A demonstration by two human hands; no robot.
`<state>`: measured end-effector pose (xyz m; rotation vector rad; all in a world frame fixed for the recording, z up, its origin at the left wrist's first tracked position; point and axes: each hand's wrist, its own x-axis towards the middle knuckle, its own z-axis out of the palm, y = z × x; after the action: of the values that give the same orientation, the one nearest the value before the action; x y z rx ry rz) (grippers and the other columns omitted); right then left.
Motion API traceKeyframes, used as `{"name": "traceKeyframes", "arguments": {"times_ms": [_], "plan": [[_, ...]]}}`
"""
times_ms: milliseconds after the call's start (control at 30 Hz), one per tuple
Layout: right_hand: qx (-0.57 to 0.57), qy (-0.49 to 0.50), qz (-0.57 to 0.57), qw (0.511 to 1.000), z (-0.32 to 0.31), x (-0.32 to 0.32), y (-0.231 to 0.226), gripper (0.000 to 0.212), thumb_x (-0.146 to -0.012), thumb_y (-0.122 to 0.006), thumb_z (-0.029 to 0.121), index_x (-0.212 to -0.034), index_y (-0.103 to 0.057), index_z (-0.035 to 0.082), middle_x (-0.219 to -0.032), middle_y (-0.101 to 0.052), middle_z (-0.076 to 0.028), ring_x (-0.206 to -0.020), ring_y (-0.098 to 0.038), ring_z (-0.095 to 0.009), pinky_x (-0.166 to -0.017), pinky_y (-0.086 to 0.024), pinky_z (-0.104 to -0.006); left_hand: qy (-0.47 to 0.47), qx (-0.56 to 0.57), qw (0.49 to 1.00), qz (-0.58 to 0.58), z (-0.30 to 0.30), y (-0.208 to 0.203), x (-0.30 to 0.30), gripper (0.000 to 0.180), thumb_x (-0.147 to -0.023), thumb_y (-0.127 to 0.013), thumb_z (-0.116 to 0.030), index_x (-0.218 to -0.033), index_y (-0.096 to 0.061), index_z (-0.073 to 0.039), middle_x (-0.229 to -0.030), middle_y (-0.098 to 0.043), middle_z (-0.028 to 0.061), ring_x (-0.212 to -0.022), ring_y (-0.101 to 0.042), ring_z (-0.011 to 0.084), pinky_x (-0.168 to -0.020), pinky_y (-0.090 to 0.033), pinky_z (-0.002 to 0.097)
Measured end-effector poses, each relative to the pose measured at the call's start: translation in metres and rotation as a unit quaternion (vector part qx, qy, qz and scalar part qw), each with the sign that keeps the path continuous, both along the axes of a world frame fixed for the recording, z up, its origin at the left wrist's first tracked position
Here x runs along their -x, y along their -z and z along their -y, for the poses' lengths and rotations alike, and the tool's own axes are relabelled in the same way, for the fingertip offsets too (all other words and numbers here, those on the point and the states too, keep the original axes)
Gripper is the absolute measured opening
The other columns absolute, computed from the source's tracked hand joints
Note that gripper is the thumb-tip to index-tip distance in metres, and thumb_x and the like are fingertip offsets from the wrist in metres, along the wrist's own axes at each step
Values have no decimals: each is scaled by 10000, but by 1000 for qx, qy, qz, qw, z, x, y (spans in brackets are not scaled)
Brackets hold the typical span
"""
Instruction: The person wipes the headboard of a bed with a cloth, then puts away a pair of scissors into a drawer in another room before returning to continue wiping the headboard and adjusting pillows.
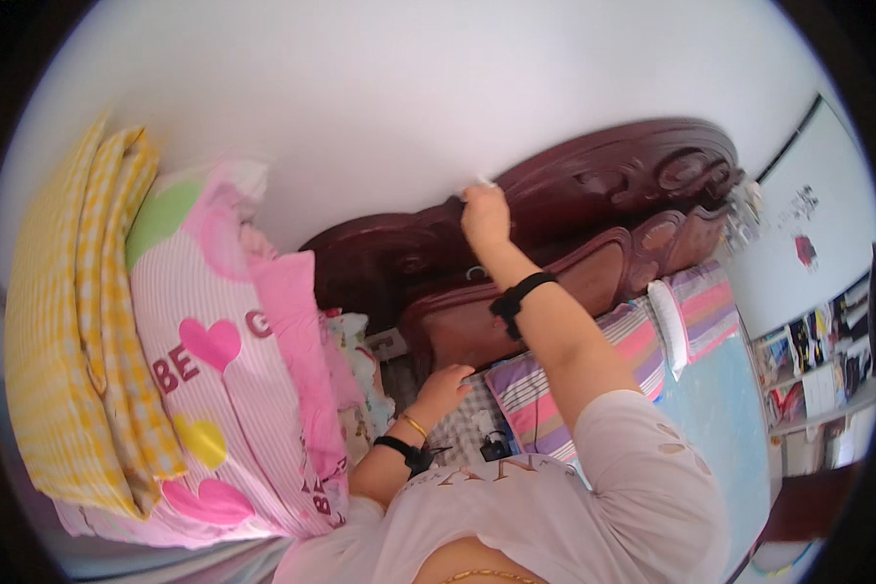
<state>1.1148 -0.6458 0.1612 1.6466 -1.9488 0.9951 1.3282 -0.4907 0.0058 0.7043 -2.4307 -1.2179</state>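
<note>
My right hand [487, 216] reaches far out to the top edge of a dark red carved wooden headboard [603, 175]. Its fingers are closed, and a small white scrap [485, 182] of what looks like tissue or cloth pokes out above them. Lower down, my left hand [445, 389] is held low with its fingers stretched out, beside the lower wooden panel [516, 326] and above a grey checked cloth [462, 419]. Nothing shows in it.
Folded yellow checked bedding [88, 321] and a pink striped quilt [224, 380] with hearts are piled at left. At right lie a striped pillow [706, 307] and a light blue bed surface [715, 419]. Shelves [818, 380] stand beyond. A white wall [380, 97] rises behind the headboard.
</note>
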Motion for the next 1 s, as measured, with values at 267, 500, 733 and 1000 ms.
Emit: {"name": "traceKeyframes", "arguments": {"times_ms": [267,500,733,1000], "plan": [[163,-101,227,955,-21,-31,9,174,-712,-515,-68,-812,-634,11,-851,-627,-168,-852,-577,-334,-780,-461,-398,-7,-16,1000,9,3,-16,1,307,-791,-605,-94,-1087,-551,-37,-1061,-594,135,-991,-563,307,-838,-457,365],[118,-263,776,561,-60,-8,50,192,-819,-502,-24,-982,-590,28,-936,-616,-102,-875,-607,-228,-763,-500,-349,-66,-156,971,-171,34,-17,42,295,-855,-563,-53,-1143,-520,-12,-1080,-590,103,-983,-576,195,-862,-458,298],[96,-298,867,387,-167,16,15,226,-879,-475,6,-1102,-494,32,-1072,-560,-109,-946,-586,-229,-804,-510,-346,-21,-481,813,-328,38,-109,89,483,-866,-553,-55,-1310,-364,-26,-1232,-485,58,-1117,-478,142,-954,-394,296],[25,-209,892,400,-227,13,60,225,-871,-474,-3,-1087,-478,62,-997,-554,-86,-854,-577,-190,-711,-513,-293,11,-365,864,-348,8,-88,107,429,-782,-609,46,-1183,-469,-15,-1149,-539,56,-1064,-515,138,-924,-414,283]]}}
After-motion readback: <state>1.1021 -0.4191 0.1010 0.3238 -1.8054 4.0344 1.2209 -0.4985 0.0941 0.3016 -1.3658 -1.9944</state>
